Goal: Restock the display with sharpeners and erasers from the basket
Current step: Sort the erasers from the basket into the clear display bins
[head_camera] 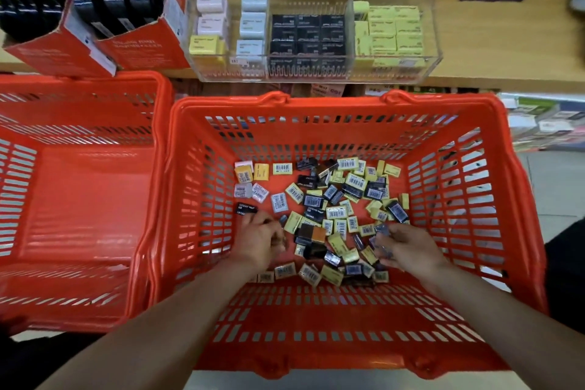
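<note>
Head view: small wrapped erasers [335, 212] are heaped in the orange slatted plastic basket [348, 320], below the clear acrylic display [438, 55]; several are gripped by both hands, left [261, 241] and right [408, 247], probably for shelving.

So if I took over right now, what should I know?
Left hand: down in the red basket, fingers curled among the small packs; whether it holds one is unclear.
Right hand: pinches a small dark pack.
Loose packs, yellow, black and pale, cover the basket floor.
Clear display on the shelf already holds rows of them.
Left: move the rest up, sorted by colour.
</note>
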